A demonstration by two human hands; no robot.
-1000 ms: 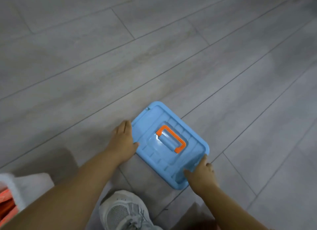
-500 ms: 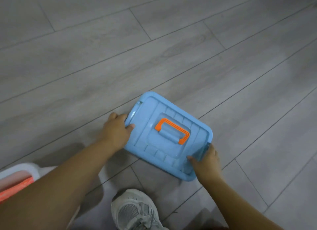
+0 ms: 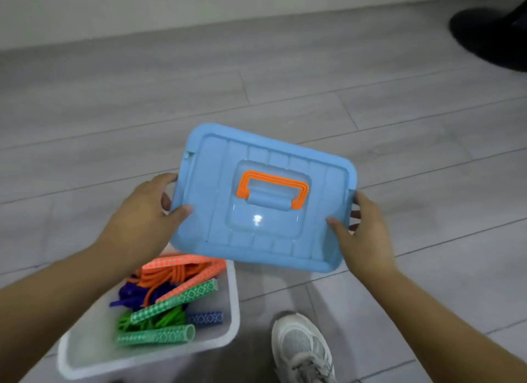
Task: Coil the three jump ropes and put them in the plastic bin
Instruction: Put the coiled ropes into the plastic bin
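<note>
Gripping a blue lid [image 3: 265, 194] by its short edges, the left hand [image 3: 142, 211] and right hand [image 3: 365, 228] hold it, thumbs on top, above the far end of a clear plastic bin [image 3: 232, 311], where orange [image 3: 171, 274], purple [image 3: 128, 294] and green jump ropes [image 3: 159, 320] lie coiled, beside a grey sneaker [image 3: 299, 348].

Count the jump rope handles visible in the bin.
5, all inside the bin: far orange handle, diagonal orange handle, diagonal green handle, near green handle, blue handle by the right wall. A sixth may lie hidden under the cords.
</note>
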